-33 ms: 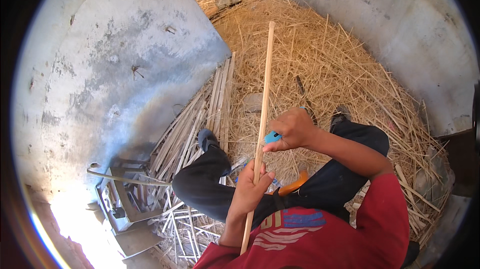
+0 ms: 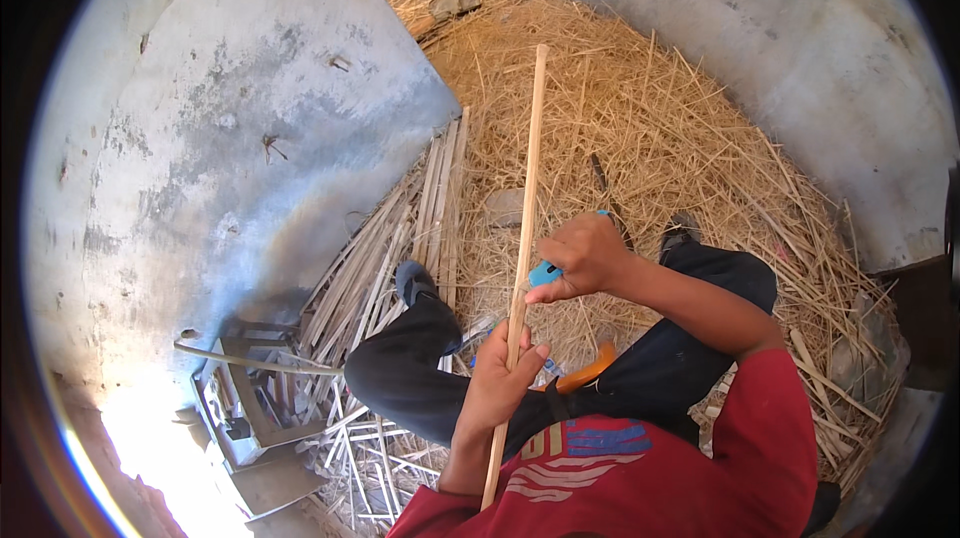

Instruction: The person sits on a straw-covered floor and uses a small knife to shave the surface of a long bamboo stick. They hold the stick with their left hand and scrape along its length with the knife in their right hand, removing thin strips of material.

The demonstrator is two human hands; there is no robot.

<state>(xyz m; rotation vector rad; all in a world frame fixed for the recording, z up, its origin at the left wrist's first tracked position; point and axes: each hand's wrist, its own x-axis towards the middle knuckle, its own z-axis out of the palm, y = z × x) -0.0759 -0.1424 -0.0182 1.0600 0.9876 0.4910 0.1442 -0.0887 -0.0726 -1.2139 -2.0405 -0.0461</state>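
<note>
A long, pale bamboo strip (image 2: pixel 532 158) runs from my lap away to the far side, nearly upright in view. Low on the strip, my left hand (image 2: pixel 500 373) is closed around it, thumb across the front. Just above, my right hand (image 2: pixel 583 256) grips a blue utility knife (image 2: pixel 545 275), its front end at the strip's right edge. The blade itself is too small to make out or hidden. My right thumb lies close against the strip.
Bundled strips (image 2: pixel 425 208) lie along the left wall, beside a wooden box frame (image 2: pixel 245 398) with things inside. Straw and shavings (image 2: pixel 610 88) cover the floor. A curved orange handle (image 2: pixel 590 370) rests by my lap, and a dark rod-like tool (image 2: pixel 600 173) lies beyond my right hand.
</note>
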